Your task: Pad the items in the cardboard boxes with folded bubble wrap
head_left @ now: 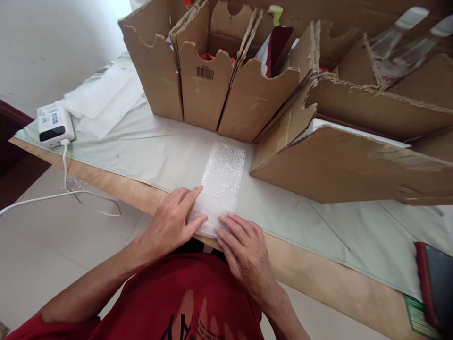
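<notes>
Along the surface's near edge, the bubble wrap sheet (224, 174) is translucent white with a fine dotted bubble pattern. The cloth (170, 146) is pale grey-green, the bare wooden border (318, 269) tan. Toward the far edge, the cardboard boxes (201, 101) are plain brown, one printed with a black-striped barcode (205, 72); the bottle caps (412, 18) are white. By the left corner, a white device (54, 118) carries a black panel and blue print. Near the right edge, a dark phone (442, 278) has a red case; the card (419, 316) is green.
</notes>
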Tool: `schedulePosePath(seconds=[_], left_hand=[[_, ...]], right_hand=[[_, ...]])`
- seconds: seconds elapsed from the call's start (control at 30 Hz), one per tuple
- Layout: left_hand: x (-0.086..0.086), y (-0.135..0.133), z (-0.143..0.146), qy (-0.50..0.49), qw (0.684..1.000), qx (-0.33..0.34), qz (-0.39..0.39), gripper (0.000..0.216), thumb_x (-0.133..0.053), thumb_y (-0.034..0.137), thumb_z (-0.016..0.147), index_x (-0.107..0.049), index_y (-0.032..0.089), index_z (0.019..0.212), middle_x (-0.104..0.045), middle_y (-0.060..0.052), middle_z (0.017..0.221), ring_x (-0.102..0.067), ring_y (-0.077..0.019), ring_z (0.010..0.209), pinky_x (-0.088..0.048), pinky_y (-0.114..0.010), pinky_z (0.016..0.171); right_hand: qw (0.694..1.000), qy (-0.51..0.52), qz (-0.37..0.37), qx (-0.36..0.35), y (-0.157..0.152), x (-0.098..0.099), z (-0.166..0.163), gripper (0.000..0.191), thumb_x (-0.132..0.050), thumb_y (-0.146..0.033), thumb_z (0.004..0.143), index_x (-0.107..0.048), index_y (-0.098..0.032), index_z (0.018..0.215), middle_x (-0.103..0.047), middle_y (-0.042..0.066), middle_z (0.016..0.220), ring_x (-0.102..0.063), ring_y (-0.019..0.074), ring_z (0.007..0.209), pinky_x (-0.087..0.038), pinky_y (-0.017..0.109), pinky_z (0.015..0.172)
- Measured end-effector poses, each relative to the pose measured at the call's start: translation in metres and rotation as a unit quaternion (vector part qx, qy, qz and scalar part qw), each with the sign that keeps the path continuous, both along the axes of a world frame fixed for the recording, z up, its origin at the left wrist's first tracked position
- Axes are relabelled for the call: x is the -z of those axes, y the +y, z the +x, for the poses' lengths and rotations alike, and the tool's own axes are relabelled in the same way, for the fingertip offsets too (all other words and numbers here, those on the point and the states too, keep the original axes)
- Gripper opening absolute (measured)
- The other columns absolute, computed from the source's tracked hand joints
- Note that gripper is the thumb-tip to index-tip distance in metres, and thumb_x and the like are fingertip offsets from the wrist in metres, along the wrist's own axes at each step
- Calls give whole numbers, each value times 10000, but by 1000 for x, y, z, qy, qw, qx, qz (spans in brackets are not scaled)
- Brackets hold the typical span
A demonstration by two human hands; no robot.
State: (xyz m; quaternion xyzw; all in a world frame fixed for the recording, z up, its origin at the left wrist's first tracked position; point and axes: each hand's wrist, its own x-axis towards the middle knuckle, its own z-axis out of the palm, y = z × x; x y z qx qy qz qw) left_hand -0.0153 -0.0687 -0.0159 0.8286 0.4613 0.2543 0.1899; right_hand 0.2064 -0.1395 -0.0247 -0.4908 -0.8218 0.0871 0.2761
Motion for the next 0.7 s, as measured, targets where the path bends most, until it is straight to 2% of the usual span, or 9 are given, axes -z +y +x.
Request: schedulePosePath(seconds=[0.07,0.1,0.17,0.27,0.37,0.43,0.53,0.6,0.7], left_hand=[[-5,-6,-5,-25,997,65,13,528,-667,295,915,-518,150,1400,-608,-172,1312,-573,-308,1212,-493,-467,1029],[-7,-8,-8,-30,994,101,8,501,-670,267,914,-532,159,1382,-597,-165,1351,-550,-305,1253,-468,-470,1066],[-6,-9,-9,-38,990,136,-3,398,-618,171,936,-568,172,1331,-668,-123,1244,-586,-267,1176,-480,-448,1038],[0,-3,-2,-55,994,95,-7,325,-545,96,959,-602,146,1275,-709,-63,928,-623,-211,883,-539,-377,843],[4,9,10,-30,998,50,0,307,-564,133,957,-620,103,1258,-674,-64,842,-602,-216,770,-551,-382,743],[4,15,15,-3,999,33,13,295,-568,148,956,-634,91,1238,-672,-97,897,-616,-244,817,-560,-418,764],[5,14,14,-3,999,18,30,295,-579,158,954,-636,88,1234,-656,-159,1076,-625,-280,982,-557,-451,865],[5,8,9,-24,998,29,45,308,-618,181,940,-629,108,1239,-629,-178,1187,-600,-297,1096,-533,-466,944],[4,-1,2,-48,994,94,36,324,-625,146,921,-610,156,1244,-643,-148,1217,-578,-288,1150,-492,-474,1007]], right_hand=[[999,47,-11,-8,5,-1,-1,261,-550,-56,966,-649,-209,1152,-762,67,1135,-679,241,1109,-494,421,907],[997,71,-22,-10,8,-2,-1,261,-547,-60,970,-650,-214,1153,-770,53,1083,-696,219,1038,-507,398,874],[993,109,-51,2,12,-4,-1,252,-538,-76,981,-649,-222,1153,-769,32,1011,-704,188,921,-526,358,815],[989,118,-58,60,15,-5,-1,236,-536,-117,1000,-635,-216,1189,-753,51,1052,-698,192,932,-540,348,825],[992,66,15,104,14,-4,-1,236,-571,-148,987,-625,-206,1209,-701,114,1185,-669,244,1059,-516,403,878],[995,17,36,87,14,-3,0,240,-604,-156,967,-630,-212,1199,-683,125,1237,-636,282,1141,-487,446,926],[998,-38,13,46,17,-2,1,266,-601,-131,957,-637,-213,1208,-709,103,1248,-595,315,1235,-451,482,981],[999,-30,2,43,23,-3,2,277,-567,-104,967,-645,-216,1209,-736,85,1206,-605,306,1230,-447,487,986],[998,38,-39,36,29,-8,6,261,-533,-125,990,-666,-234,1186,-765,60,1086,-674,253,1082,-475,459,952]])
